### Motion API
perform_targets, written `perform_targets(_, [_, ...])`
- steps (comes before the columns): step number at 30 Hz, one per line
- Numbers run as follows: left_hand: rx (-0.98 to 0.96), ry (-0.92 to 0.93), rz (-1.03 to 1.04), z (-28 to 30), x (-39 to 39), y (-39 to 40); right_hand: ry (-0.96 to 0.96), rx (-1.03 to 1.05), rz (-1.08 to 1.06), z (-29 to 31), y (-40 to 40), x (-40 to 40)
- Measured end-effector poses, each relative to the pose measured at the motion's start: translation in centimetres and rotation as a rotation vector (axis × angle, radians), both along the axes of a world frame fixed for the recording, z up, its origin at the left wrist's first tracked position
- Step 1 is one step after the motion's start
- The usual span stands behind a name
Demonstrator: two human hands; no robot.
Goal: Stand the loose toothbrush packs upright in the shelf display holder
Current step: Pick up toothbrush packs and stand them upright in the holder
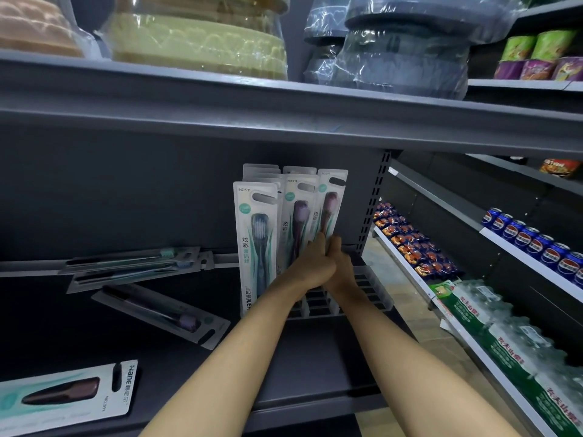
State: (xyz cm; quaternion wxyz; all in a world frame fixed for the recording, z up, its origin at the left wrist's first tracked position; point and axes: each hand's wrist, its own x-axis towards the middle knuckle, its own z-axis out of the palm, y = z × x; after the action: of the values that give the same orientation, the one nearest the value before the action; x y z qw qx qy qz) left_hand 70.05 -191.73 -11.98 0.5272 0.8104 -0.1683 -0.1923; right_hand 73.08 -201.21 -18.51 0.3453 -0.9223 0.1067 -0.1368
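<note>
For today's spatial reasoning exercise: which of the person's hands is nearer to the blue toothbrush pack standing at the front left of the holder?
Left. The left hand sits just right of the blue toothbrush pack; the right hand lies beyond it, farther right.

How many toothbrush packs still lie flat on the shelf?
4: two overlapping at back left, one mid-shelf, one front left. More may sit off-frame.

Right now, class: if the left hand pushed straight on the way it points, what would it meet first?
The left hand points up and back into the shelf, so it would first meet the upright toothbrush packs in the display holder, which its fingers already seem to touch. Depth is unclear.
</note>
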Motion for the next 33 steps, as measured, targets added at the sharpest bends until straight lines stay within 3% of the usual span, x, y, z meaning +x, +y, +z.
perform_targets(6, [-0.01,0.032,-0.029,-0.3,-0.4,0.4,0.118,-0.004,0.003,0.1,0.1,-0.1])
perform_targets(19, [-0.089,0.011,-0.044,-1.0,-3.3,4.4,0.078,0.124,-0.107,-0.8,2.4,-4.6])
perform_targets(25, [-0.052,-0.065,-0.034,-1.7,-5.8,9.1,-0.11,0.107,-0.114,-2.0,6.9,-9.4])
perform_targets(33, [-0.009,-0.069,0.15,-2.6,-5.3,16.2,-0.014,0.093,0.104,-2.2,15.1,-9.8])
